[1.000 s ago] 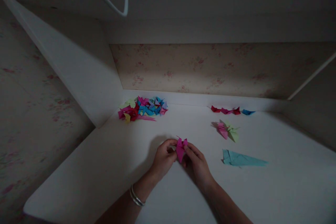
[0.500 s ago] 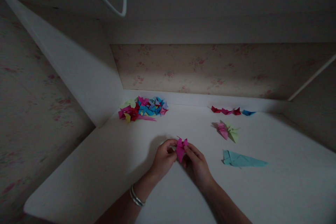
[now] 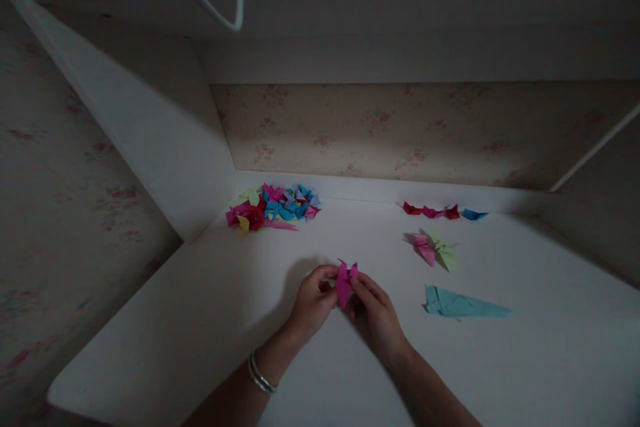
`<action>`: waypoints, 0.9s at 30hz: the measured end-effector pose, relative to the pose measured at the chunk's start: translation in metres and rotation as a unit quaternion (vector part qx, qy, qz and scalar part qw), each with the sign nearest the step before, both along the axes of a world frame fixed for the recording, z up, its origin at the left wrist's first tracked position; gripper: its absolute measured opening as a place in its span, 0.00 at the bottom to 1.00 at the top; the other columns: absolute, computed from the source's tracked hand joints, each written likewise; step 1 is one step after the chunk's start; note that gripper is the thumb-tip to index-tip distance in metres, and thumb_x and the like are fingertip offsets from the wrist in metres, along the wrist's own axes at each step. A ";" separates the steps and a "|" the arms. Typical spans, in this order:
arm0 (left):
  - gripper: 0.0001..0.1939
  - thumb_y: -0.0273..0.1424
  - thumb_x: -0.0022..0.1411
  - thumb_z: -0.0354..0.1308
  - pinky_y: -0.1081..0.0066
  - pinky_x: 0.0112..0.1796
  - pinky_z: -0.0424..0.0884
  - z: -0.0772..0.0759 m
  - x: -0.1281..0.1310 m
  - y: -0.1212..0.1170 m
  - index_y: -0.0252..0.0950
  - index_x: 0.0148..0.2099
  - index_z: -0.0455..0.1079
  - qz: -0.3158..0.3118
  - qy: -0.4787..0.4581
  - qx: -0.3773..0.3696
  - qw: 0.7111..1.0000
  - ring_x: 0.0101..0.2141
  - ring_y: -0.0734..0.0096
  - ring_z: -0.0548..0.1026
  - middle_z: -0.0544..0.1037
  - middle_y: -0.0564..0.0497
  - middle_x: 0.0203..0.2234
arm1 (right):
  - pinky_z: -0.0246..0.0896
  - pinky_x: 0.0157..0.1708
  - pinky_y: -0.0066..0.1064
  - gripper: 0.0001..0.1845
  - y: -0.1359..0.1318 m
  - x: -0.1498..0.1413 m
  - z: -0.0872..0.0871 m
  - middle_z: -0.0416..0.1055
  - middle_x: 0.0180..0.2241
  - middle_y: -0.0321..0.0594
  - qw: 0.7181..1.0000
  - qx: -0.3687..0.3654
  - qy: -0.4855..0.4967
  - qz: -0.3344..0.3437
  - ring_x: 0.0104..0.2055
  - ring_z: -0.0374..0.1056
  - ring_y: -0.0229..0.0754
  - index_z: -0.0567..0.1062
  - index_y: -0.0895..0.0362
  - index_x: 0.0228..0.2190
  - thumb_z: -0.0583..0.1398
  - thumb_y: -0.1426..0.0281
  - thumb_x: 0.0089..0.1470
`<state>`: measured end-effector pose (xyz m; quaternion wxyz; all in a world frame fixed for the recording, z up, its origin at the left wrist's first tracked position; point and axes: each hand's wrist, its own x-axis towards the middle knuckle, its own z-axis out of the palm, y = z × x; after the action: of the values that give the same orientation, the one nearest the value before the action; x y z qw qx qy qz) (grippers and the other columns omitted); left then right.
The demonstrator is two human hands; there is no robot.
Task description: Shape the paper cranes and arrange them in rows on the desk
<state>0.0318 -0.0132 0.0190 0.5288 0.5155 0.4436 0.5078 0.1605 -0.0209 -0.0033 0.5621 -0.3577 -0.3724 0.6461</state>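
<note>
A small magenta origami piece point(image 3: 345, 285) of folded paper is held up between my two hands, a little above the white desk. Its two upper points stand up and a broader tip hangs down. My left hand point(image 3: 315, 300) pinches its left edge between thumb and fingers; two bangles circle that wrist. On the other edge, my right hand point(image 3: 376, 312) grips with the thumb in front and fingers behind, partly hidden. Closest to my right hand on the desk lies a flat teal folded paper point(image 3: 465, 304), narrowing to a point at the right.
A heap of colourful origami pieces point(image 3: 280, 205) lies at the back left of the white desk point(image 3: 200, 347). At the back right are a row of small red, pink and blue folded pieces point(image 3: 433, 212), then pink and green ones point(image 3: 435, 251). A white bent rod point(image 3: 220, 17) hangs overhead.
The upper points of the magenta origami piece have shifted very slightly. Both hands keep their hold in nearly the same place.
</note>
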 end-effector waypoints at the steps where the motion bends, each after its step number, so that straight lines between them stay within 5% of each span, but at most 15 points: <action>1: 0.15 0.20 0.47 0.53 0.78 0.21 0.60 0.000 0.000 0.000 0.32 0.39 0.71 -0.002 -0.002 -0.001 1.000 0.20 0.82 0.64 0.75 0.51 0.30 | 0.50 0.19 0.25 0.16 0.000 0.000 -0.001 0.66 0.23 0.35 1.000 0.003 -0.003 -0.001 0.20 0.56 0.33 0.75 0.58 0.39 0.62 0.61 0.52; 27: 0.12 0.26 0.49 0.60 0.78 0.20 0.56 0.005 0.001 -0.002 0.33 0.39 0.72 -0.007 -0.019 -0.037 0.999 0.18 0.83 0.61 0.74 0.53 0.28 | 0.41 0.18 0.24 0.18 -0.002 0.000 0.006 0.58 0.17 0.30 1.000 -0.016 -0.021 -0.003 0.19 0.51 0.31 0.75 0.58 0.35 0.63 0.56 0.50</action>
<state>0.0324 -0.0148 0.0236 0.5592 0.4896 0.4481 0.4968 0.1606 -0.0229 0.0028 0.5507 -0.3808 -0.3727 0.6425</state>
